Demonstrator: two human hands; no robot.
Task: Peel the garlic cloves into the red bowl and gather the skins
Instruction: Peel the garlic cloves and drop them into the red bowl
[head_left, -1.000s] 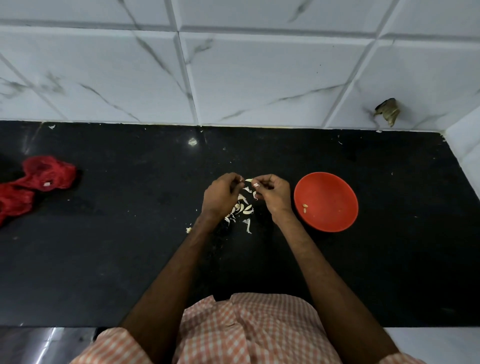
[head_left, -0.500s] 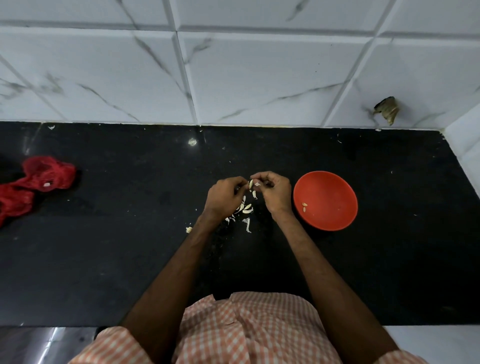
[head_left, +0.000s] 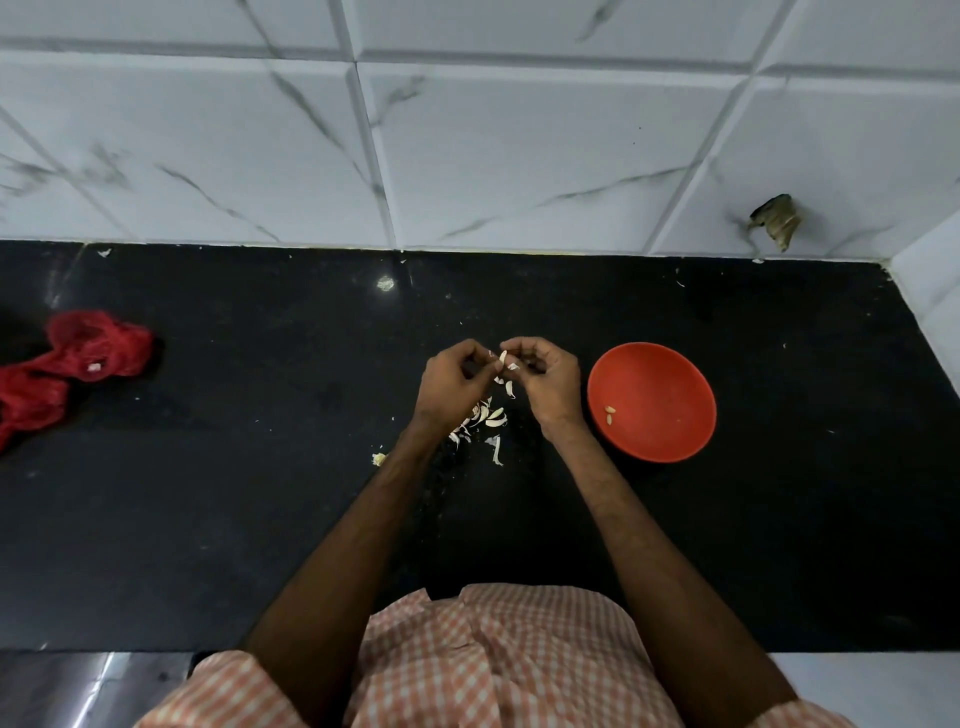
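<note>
**A:** What bounds the scene at the rear?
**B:** A wall (head_left: 519, 156) of large white tiles with grey marble veining and pale grout lines. A brownish ragged patch (head_left: 776, 221) sits low on it at the right.
**A:** And at the right side?
**B:** A second white wall (head_left: 930, 280) meets the first in a corner.
**A:** The working surface?
**B:** A black counter (head_left: 208, 519), flecked with specks, with one small bright reflection (head_left: 385, 283) near its back edge.
**A:** Below the counter's front edge?
**B:** Pale floor (head_left: 883, 680) at right; a grey, glossy surface (head_left: 78, 691) at left.
</note>
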